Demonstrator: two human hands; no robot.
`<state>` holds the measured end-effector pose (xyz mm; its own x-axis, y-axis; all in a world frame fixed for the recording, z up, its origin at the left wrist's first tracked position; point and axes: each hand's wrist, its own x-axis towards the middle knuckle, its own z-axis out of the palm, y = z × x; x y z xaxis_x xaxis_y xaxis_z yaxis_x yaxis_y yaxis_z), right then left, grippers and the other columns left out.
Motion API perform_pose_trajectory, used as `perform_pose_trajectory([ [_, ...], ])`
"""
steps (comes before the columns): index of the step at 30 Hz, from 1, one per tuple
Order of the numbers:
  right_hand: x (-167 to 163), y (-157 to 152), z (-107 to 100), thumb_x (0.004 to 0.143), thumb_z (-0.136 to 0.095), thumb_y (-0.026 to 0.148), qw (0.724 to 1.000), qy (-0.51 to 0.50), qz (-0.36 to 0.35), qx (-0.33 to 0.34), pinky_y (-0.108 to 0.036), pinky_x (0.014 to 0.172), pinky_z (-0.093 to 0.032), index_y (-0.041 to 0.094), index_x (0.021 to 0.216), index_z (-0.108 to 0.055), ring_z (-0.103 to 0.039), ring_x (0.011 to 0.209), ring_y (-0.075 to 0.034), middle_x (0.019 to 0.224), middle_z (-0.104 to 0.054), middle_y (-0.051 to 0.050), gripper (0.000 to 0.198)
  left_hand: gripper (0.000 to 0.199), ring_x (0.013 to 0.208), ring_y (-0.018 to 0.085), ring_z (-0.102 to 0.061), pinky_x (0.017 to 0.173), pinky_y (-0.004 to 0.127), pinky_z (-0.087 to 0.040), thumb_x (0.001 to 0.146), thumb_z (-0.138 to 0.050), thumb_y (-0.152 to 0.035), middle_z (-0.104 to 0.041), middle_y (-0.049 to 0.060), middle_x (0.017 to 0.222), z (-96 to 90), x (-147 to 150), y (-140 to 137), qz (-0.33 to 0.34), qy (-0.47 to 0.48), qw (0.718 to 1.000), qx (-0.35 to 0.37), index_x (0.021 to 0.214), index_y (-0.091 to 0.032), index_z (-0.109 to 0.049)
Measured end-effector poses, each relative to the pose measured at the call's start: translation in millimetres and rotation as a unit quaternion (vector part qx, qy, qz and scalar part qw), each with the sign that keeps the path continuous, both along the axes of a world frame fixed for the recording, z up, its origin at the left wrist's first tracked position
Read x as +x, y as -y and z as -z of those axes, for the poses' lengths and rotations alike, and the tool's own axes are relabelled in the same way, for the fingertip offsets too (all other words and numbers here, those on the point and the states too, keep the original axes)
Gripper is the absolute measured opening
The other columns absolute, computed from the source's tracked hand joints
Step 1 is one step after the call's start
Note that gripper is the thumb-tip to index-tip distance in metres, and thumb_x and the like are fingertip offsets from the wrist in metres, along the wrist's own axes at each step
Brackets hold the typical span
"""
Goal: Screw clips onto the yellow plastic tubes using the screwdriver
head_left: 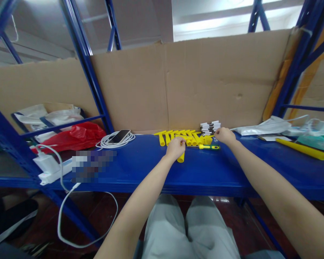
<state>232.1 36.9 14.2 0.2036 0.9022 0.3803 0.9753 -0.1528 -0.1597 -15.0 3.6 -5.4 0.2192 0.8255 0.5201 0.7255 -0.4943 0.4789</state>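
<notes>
My left hand (176, 148) is closed around a yellow plastic piece with a tubular handle (180, 158), whose round open end sticks out below the fist. Just beyond it, several similar yellow pieces (168, 137) stand side by side in a row on the blue shelf top (140, 162). To the right, my right hand (225, 136) has its fingers pinched together beside a stack of white parts with dark markings (210, 128); anything between the fingertips is too small to make out. A screwdriver with a yellow and green handle (211, 147) lies between my hands.
A phone (120, 136) rests on a coiled white cable (104, 143) at left. Beyond are a red plastic bag (79, 137) and a white power strip (55, 173). A long yellow tube (302, 149) and plastic packaging (264, 126) lie right. Cardboard (205, 82) walls the back.
</notes>
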Motion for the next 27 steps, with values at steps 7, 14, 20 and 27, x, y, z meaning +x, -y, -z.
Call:
perform_pose_trajectory([
  [7,10.2,-26.5,-8.9,0.078,-0.047,0.019,0.997,-0.071,0.024,-0.014,-0.036,0.084,-0.046,0.012,0.115,-0.063,-0.058,0.107,-0.031,0.113,-0.063,-0.020,0.041,0.023,0.095,0.021,-0.062,0.090,0.033,-0.046,0.082,-0.048,-0.012,-0.069,0.008,0.100,-1.7,2.1,4.0,-0.003,-0.030,1.000,0.000,0.088,-0.017,-0.070],
  [14,10.5,-50.3,-2.2,0.081,-0.050,0.034,0.990,-0.106,0.053,0.079,-0.049,0.094,-0.037,0.016,0.135,-0.043,-0.043,0.121,-0.035,0.132,-0.043,-0.021,0.057,0.023,0.099,0.019,-0.060,0.094,0.033,-0.044,0.083,-0.048,-0.012,-0.069,0.006,0.100,-2.3,4.0,9.7,0.009,-0.024,1.000,0.005,0.088,-0.020,-0.069],
  [20,6.0,-69.4,-4.0,0.084,-0.045,0.047,0.984,-0.134,0.059,0.106,-0.058,0.095,-0.029,0.025,0.134,-0.045,-0.037,0.124,-0.037,0.135,-0.041,-0.018,0.055,0.022,0.099,0.021,-0.060,0.094,0.035,-0.044,0.082,-0.048,-0.011,-0.068,0.008,0.098,-2.6,4.1,12.9,0.019,-0.014,1.000,0.020,0.086,-0.019,-0.068],
  [27,6.1,-92.4,-3.1,0.083,-0.048,0.045,0.983,-0.135,0.110,0.065,-0.057,0.096,-0.028,0.020,0.124,-0.057,-0.040,0.122,-0.037,0.131,-0.047,-0.021,0.049,0.023,0.098,0.022,-0.060,0.091,0.032,-0.046,0.083,-0.045,-0.012,-0.067,0.009,0.098,-1.2,4.0,13.2,0.012,-0.045,0.998,0.031,0.088,-0.016,-0.068],
])
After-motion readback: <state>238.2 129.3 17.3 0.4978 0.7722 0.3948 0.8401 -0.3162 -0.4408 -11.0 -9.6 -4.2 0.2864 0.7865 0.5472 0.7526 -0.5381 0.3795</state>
